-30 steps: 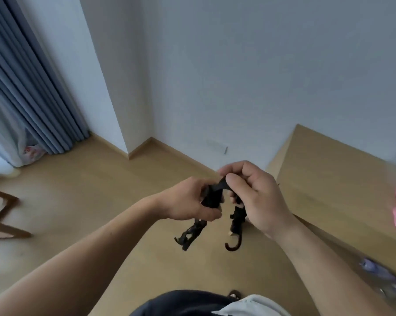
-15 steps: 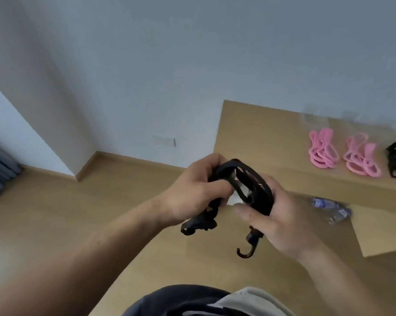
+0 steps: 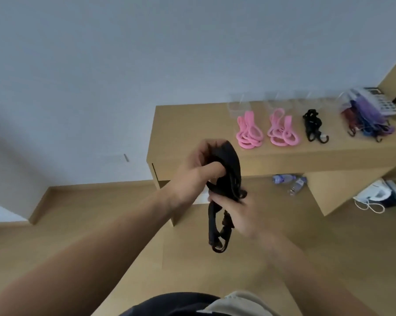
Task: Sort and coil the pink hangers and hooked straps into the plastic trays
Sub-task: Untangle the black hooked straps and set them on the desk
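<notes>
A coiled black hooked strap (image 3: 229, 176) hangs in front of me, in the air before the wooden desk (image 3: 192, 142). My left hand (image 3: 197, 169) grips its upper loop, thumb curled over it. My right hand (image 3: 238, 213) holds the lower part, where the hooked ends (image 3: 220, 236) dangle. On the desk lie two piles of pink hangers (image 3: 248, 131) (image 3: 282, 128), another coiled black strap (image 3: 313, 126) and a bundle of red, blue and purple straps (image 3: 365, 122). Clear plastic trays (image 3: 238, 106) stand blurred along the desk's back edge.
A calculator (image 3: 379, 101) lies at the desk's far right. Two plastic bottles (image 3: 288, 181) lie on the floor under the desk, and a white appliance with a cord (image 3: 375, 197) sits further right. The wall is close behind the desk.
The view swung right, bringing the desk and its piles into sight. The strap went from a short bunch to a longer coil, my right hand dropping to its lower part.
</notes>
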{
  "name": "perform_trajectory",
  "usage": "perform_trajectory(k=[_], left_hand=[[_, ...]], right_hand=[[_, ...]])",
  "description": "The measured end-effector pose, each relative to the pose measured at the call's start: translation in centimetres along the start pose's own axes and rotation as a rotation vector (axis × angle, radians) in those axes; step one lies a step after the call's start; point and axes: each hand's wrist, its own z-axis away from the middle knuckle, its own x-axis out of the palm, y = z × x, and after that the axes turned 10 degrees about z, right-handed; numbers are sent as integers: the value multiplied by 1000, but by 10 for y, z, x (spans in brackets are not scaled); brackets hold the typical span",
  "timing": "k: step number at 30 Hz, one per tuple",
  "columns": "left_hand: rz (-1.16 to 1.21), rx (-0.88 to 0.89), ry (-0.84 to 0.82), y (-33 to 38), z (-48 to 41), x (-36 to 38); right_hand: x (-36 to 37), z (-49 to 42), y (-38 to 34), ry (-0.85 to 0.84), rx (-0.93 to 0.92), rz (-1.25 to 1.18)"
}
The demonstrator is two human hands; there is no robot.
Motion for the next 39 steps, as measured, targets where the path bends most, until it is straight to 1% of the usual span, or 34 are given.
perform_trajectory(k=[2,3,7,10,12,15,17,19,22,24,27,29,30,31,33,35,36,39], left_hand=[[48,-91,-39,-17,-7,3],[55,-130,-84,-26,-9,4],[-3,-308,-365,-53,-20,17],[-61,-407,-479,-67,-31,27],[-81,-450,-533,-77,-45,35],[-229,-458,-488,-90,-77,39],[-284,-442,-463,-94,-104,40],[-265,-425,-438,-92,-134,41],[-280,-397,-420,-86,-179,43],[-262,-398,-463,-83,-205,47],[-243,-402,-514,-83,-236,59],[-233,-392,-530,-84,-252,70],[-220,-385,-535,-84,-258,77],[-203,-379,-540,-84,-265,84],[-176,-357,-550,-85,-277,98],[-148,-337,-537,-87,-290,115],[-115,-341,-516,-88,-297,124],[-21,-334,-429,-93,-316,152]], right_hand=[[-21,-6,2,39,23,0],[-31,-8,1,45,22,5],[-62,-18,0,90,81,-68],[-74,-26,-3,160,202,-183],[-85,-39,1,265,306,-279],[-112,-64,10,428,371,-355],[-134,-79,20,485,395,-302],[-157,-92,32,448,448,-227],[-186,-108,43,360,628,-76],[-201,-118,51,423,666,79],[-209,-129,61,667,568,408],[-214,-133,67,776,416,543],[-217,-134,68,768,319,552],[-221,-135,70,722,215,510],[-230,-139,75,594,50,281],[-242,-142,82,495,-2,37],[-248,-145,86,467,-11,-12],[-271,-157,100,396,-3,-33]])
